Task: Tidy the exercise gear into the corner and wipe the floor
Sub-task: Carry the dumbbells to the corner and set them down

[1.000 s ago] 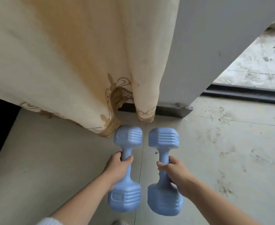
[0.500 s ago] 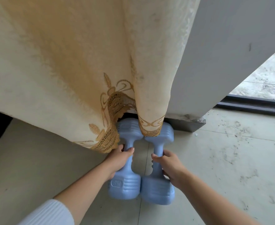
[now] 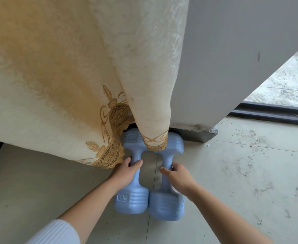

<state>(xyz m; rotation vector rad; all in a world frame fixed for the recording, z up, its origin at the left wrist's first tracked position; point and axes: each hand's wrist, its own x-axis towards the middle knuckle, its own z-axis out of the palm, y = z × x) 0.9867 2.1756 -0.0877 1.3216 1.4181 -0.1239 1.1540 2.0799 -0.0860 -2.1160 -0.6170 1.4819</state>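
Two light-blue dumbbells lie side by side on the pale tiled floor [image 3: 241, 173], pointing toward the wall. My left hand [image 3: 125, 171] grips the handle of the left dumbbell [image 3: 131, 202]. The handle of the right dumbbell [image 3: 165, 206] is gripped by my right hand [image 3: 179, 175]. Their near heads touch each other. Their far heads sit against the base of the grey wall [image 3: 232, 59], partly hidden under the hem of a cream curtain [image 3: 70, 76].
The curtain with gold embroidery hangs over the upper left and reaches the floor. A dark sliding-door track [image 3: 275, 114] runs along the right, with dirty outdoor paving [image 3: 289, 81] beyond. The floor on the right carries grey scuff marks.
Both hands have pushed the dumbbells forward along the floor until their far heads went under the curtain hem against the wall. The two dumbbells have also come together, now touching.
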